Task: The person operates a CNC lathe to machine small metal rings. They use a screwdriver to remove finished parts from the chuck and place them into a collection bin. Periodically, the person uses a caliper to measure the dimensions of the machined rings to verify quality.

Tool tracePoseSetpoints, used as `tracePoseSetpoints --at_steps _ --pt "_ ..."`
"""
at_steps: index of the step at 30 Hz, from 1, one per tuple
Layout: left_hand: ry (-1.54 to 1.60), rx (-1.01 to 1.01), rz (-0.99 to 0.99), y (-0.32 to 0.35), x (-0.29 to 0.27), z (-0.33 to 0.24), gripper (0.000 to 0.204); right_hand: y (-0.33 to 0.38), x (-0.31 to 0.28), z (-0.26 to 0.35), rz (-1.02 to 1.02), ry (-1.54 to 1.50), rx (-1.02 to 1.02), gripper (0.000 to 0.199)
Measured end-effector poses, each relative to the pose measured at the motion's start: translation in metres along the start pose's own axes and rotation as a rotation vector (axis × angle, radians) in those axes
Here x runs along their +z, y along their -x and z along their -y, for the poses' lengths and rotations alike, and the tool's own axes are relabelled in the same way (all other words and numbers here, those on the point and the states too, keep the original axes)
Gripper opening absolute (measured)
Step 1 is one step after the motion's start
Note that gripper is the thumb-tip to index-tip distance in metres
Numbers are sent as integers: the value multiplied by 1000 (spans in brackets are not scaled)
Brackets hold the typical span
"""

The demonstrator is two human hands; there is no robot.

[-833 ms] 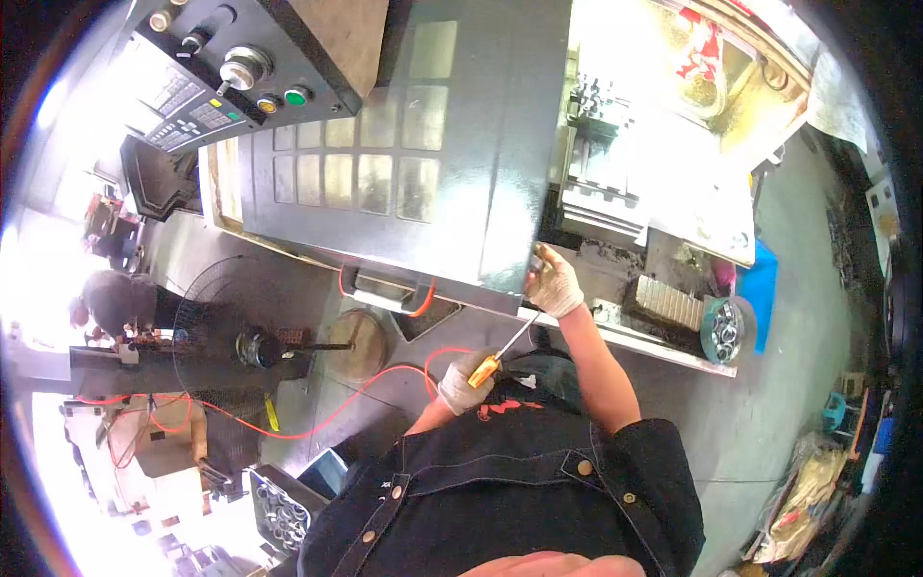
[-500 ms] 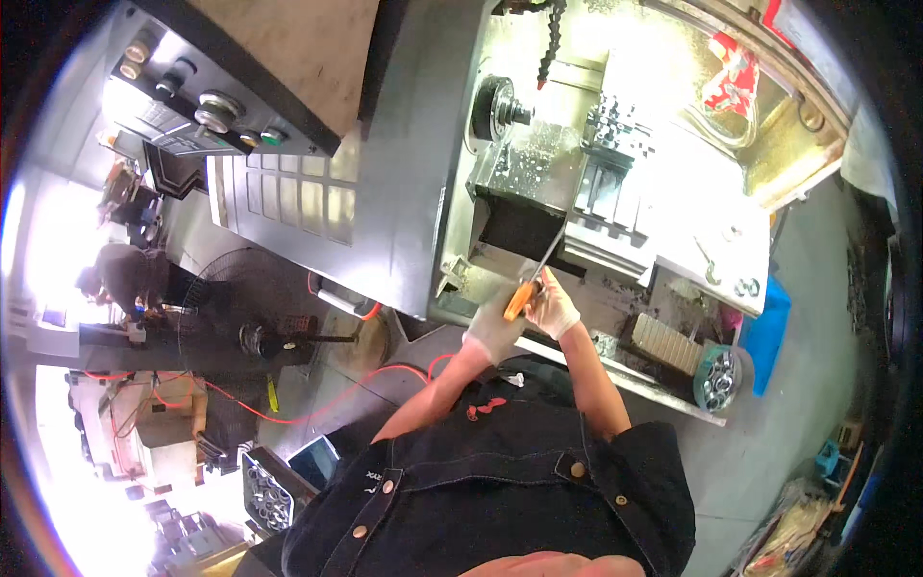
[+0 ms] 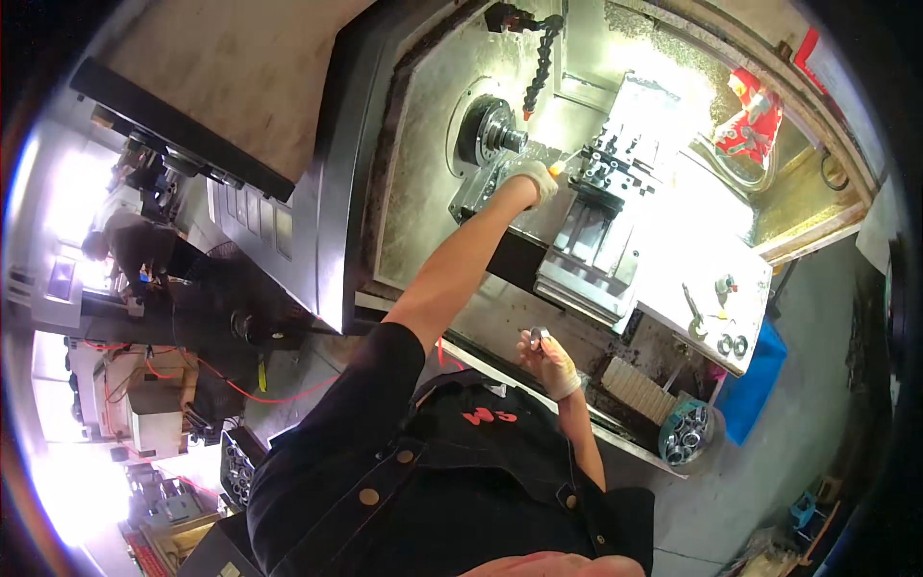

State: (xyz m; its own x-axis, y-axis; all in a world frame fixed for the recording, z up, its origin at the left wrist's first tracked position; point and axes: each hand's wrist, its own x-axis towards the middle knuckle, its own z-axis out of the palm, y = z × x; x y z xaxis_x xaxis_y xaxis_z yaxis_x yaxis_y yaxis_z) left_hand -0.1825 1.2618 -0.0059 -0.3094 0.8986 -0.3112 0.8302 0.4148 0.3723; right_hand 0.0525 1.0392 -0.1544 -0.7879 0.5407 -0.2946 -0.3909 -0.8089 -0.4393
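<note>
My left hand [image 3: 540,183], in a pale glove, is stretched far into the open machine, between the chuck [image 3: 490,133] and the tool block [image 3: 615,168]. It is closed around an orange-handled tool [image 3: 556,169], whose thin shaft points toward the tool block. Most of the handle is hidden by the glove. Nearer to me, my right hand [image 3: 553,367], also gloved, is raised before the machine's front edge. Its fingers are closed on a small metal ring-like part [image 3: 539,334], partly covered by the fingertips.
A black segmented coolant hose [image 3: 543,67] hangs above the chuck. On the white tray at right lie a wrench [image 3: 692,306] and metal rings [image 3: 733,343]. A round container of metal parts [image 3: 686,431] stands by the front edge. A blue bin [image 3: 753,385] is beyond it.
My left hand has moved forward into the machine with the orange-handled tool, away from my right hand. My right hand has drawn back slightly and now shows a small metal part. The view has shifted.
</note>
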Motion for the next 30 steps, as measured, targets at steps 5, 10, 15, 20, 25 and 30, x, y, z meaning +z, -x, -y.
tracePoseSetpoints --at_steps 5,10,15,20,25,30 --pt "30 -87 0 9 11 24 36 6 -2 14 -204 76 -45 26" --pt "311 -86 -72 54 53 74 31 0 31 52 96 -165 289 33" --pt "498 -127 -282 111 74 107 38 -59 40 55 93 369 65 31" --pt "584 -159 -316 141 55 125 40 -144 68 91 -37 333 -54 31" --pt "621 -184 -260 174 32 120 40 -233 92 133 -223 221 -12 28" --pt "629 -156 -209 192 34 119 40 -318 90 175 -421 122 -343 39"
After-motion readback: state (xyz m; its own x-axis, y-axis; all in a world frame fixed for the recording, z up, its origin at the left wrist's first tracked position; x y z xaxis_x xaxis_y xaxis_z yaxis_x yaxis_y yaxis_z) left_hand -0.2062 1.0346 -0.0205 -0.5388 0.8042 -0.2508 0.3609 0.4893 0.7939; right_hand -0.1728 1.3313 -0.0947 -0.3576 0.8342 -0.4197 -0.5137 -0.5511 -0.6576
